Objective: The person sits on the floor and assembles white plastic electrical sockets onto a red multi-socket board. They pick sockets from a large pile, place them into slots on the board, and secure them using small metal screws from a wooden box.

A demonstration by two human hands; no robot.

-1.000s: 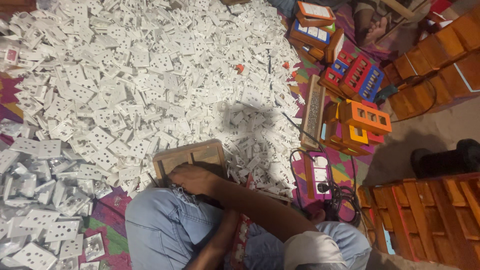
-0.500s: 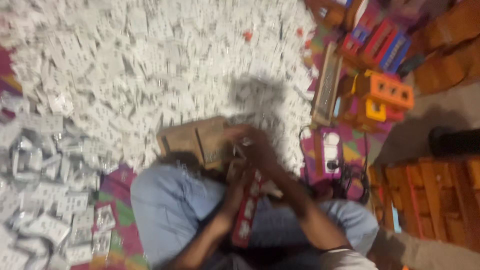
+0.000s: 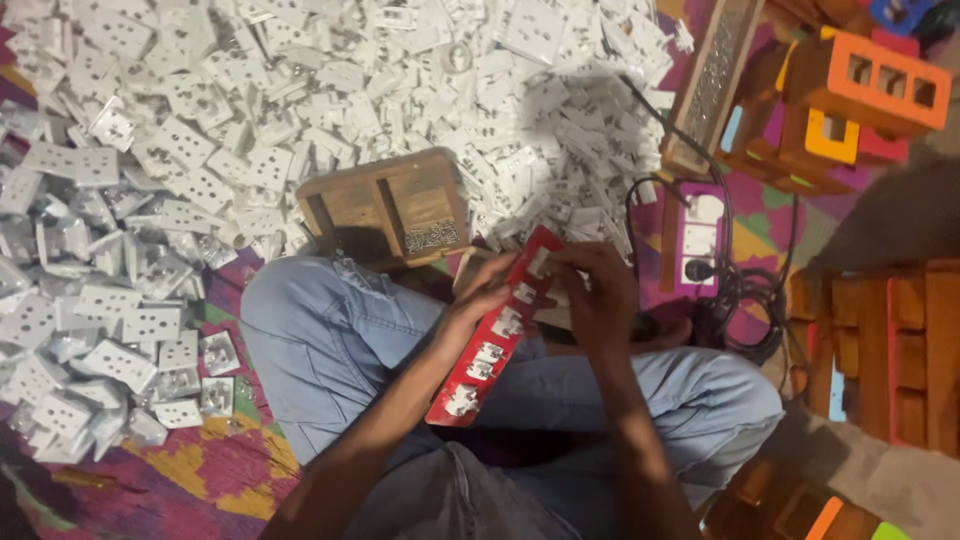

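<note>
I sit cross-legged in blue jeans. A long red strip [image 3: 478, 372] set with several white socket pieces rests across my lap. My left hand [image 3: 482, 293] grips its left edge near the top. Over the strip's upper end, my right hand [image 3: 590, 290] has its fingers closed on a small white piece. Just beyond my knees stands a small wooden tray [image 3: 385, 207] holding a heap of small metal screws [image 3: 432, 238].
A huge heap of white plastic socket plates [image 3: 300, 90] covers the floor ahead and to my left. A long wooden box [image 3: 708, 80], orange and yellow cartons [image 3: 865, 85], a power strip [image 3: 697, 238] with black cable and wooden crates [image 3: 895, 350] stand at right.
My right hand left the wooden tray and came back to my lap. Both hands now hold the red strip; the view tilted down and closer.
</note>
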